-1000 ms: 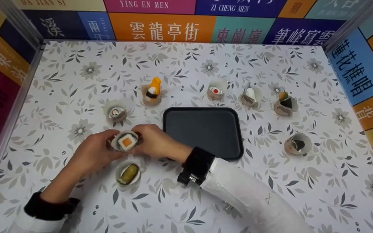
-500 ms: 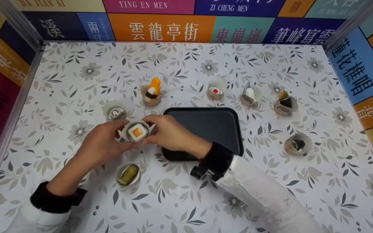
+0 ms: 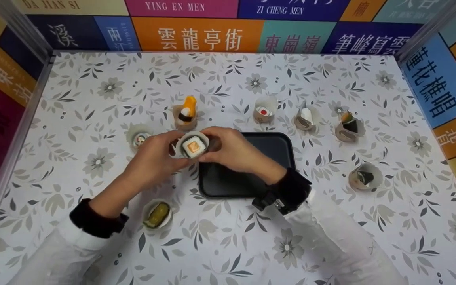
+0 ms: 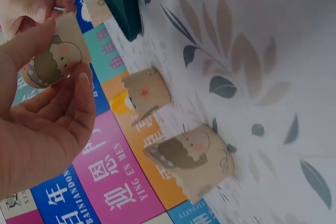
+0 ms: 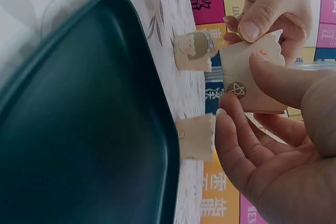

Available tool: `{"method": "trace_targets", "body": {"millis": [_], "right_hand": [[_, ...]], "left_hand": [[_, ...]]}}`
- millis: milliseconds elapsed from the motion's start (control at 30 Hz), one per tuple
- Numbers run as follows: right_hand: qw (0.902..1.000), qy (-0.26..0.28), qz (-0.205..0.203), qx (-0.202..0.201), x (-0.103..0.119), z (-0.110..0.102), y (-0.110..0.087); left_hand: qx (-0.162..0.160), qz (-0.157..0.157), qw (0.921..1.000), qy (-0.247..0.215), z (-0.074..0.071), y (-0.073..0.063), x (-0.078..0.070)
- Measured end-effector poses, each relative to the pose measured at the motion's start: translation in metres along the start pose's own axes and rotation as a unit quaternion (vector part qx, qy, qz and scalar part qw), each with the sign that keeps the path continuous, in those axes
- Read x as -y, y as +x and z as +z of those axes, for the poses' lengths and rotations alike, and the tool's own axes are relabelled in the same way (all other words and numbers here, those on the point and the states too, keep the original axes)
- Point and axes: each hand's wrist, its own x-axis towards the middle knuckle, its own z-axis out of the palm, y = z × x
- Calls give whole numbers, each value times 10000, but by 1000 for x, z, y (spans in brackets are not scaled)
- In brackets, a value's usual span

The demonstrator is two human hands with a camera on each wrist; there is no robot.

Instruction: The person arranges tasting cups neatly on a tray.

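Note:
A small paper cup (image 5: pixel 236 69) with a cartoon print is held up between both hands. Inside it sits a sushi roll (image 3: pixel 193 147) with white rice and an orange square centre, facing upward. My left hand (image 3: pixel 151 158) grips the cup's left side between thumb and fingers. On its right side, my right hand (image 3: pixel 238 150) pinches it the same way. The cup is off the table, by the upper left corner of a dark rectangular tray (image 3: pixel 247 190). My right hand and wrist cover part of that tray.
Paper cups with toy food stand around the tray. A pickle-like piece (image 3: pixel 158 215) is in front at left; a small roll (image 3: pixel 141 138) and a yellow-topped piece (image 3: pixel 188 113) are behind the left hand. Several more cups stand right, including one with a dark wedge (image 3: pixel 365 177).
Both hands have carried the cup with the sushi roll rightward and away from me, from above the pickle cup to the tray's upper left corner. The other cups have stayed put.

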Motion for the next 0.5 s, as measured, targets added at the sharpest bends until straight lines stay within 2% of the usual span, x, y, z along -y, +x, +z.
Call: {"method": "trace_targets", "body": {"millis": [267, 500], "right_hand": [[9997, 130, 130, -180, -16, -17, -2], [9990, -42, 437, -104, -27, -19, 0]], "left_hand": [[74, 12, 10000, -6, 16, 24, -6], [205, 1, 9998, 53, 27, 34, -2]]}}
